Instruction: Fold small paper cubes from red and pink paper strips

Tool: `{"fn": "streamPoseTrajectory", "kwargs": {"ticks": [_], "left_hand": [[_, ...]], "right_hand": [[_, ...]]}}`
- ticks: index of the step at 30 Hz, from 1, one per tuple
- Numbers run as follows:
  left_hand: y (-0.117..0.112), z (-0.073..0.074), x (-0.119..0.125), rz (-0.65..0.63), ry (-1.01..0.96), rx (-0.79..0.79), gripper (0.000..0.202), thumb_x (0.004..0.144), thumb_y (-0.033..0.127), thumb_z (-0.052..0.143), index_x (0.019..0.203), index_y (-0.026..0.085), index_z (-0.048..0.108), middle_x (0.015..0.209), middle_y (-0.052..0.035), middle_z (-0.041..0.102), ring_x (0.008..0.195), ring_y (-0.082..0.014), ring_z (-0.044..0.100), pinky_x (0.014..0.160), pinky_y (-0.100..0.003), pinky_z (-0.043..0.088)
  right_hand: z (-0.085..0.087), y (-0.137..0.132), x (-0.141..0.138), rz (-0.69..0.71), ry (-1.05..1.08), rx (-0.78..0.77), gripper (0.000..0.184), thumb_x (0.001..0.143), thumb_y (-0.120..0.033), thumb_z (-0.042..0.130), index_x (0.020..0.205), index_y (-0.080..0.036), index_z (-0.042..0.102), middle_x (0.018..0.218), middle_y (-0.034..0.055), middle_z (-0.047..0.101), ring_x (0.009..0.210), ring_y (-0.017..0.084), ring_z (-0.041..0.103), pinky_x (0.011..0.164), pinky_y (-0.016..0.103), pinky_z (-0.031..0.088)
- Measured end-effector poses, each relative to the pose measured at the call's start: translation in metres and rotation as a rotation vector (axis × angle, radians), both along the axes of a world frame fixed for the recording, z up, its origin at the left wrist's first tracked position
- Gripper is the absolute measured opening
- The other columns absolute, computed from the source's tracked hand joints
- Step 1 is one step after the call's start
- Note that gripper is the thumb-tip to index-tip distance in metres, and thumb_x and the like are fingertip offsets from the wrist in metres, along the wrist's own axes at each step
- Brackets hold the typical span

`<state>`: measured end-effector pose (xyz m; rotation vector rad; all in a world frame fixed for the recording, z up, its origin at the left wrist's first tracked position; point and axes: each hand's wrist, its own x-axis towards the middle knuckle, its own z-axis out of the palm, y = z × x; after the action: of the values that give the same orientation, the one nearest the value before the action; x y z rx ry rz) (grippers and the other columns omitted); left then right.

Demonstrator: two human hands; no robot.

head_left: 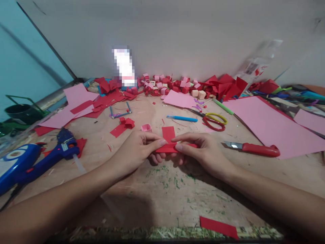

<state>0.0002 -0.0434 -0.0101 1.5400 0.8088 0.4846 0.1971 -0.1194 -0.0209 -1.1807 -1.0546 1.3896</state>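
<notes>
A small strip of red paper [168, 135] sits folded between both hands at the middle of the wooden table [162, 196]. My left hand [138, 149] pinches its left end with thumb and fingers closed. My right hand [200, 150] pinches the right end, fingers pressed along the fold. One flap of the strip stands up behind the fingers. A tiny pink paper cube [146, 127] lies just beyond my left hand.
A blue glue gun [50, 157] lies at the left. Red-handled scissors [214, 121], a blue pen [181, 118] and a red utility knife [254, 148] lie to the right. Pink sheets [274, 125], red scraps and several small paper cubes [165, 84] line the back. A red strip [218, 227] lies near the front edge.
</notes>
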Motion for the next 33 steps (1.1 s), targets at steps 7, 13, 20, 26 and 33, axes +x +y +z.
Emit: {"fn": "streamPoseTrajectory", "kwargs": {"ticks": [7,13,20,26,33], "left_hand": [[-0.005,0.006,-0.007,0.081,-0.007,0.592,0.008,0.09,0.022,0.07,0.096,0.017,0.074,0.095,-0.0032,0.076,0.085,-0.016,0.072,0.07,-0.022,0.058],[-0.001,0.005,-0.013,-0.074,0.063,1.07,0.01,0.095,0.013,0.066,0.089,0.017,0.072,0.108,-0.004,0.073,0.097,-0.0166,0.069,0.087,-0.029,0.051],[-0.003,0.005,-0.012,-0.065,0.088,1.043,0.012,0.098,0.016,0.063,0.09,0.015,0.072,0.094,-0.003,0.075,0.089,-0.0167,0.068,0.084,-0.03,0.051],[-0.004,0.011,-0.011,0.004,0.053,0.871,0.013,0.095,0.016,0.064,0.087,0.017,0.075,0.095,-0.0026,0.075,0.09,-0.0156,0.069,0.086,-0.027,0.051],[-0.003,0.011,-0.007,0.034,0.054,0.706,0.012,0.091,0.019,0.067,0.082,0.019,0.076,0.097,-0.0033,0.076,0.09,-0.0178,0.07,0.089,-0.03,0.054]], "right_hand": [[-0.006,0.003,0.005,-0.056,0.039,0.002,0.025,0.079,-0.035,0.085,0.093,-0.016,0.077,0.057,0.0021,0.074,0.049,0.014,0.07,0.05,0.021,0.051],[-0.004,0.003,0.004,-0.058,0.006,0.02,0.021,0.082,-0.034,0.082,0.092,-0.016,0.077,0.058,0.0023,0.075,0.051,0.013,0.07,0.051,0.02,0.052],[-0.007,0.001,0.005,-0.105,-0.101,0.181,0.017,0.085,-0.029,0.08,0.101,-0.025,0.078,0.089,0.0018,0.081,0.068,0.015,0.075,0.063,0.026,0.06],[-0.006,0.002,0.007,-0.099,-0.303,0.371,0.019,0.077,-0.017,0.085,0.092,-0.03,0.083,0.113,0.0019,0.079,0.112,0.024,0.071,0.105,0.042,0.054],[-0.004,0.001,0.005,-0.142,-0.247,0.323,0.011,0.08,-0.02,0.082,0.078,-0.03,0.084,0.103,0.0032,0.08,0.1,0.023,0.074,0.085,0.038,0.062]]}}
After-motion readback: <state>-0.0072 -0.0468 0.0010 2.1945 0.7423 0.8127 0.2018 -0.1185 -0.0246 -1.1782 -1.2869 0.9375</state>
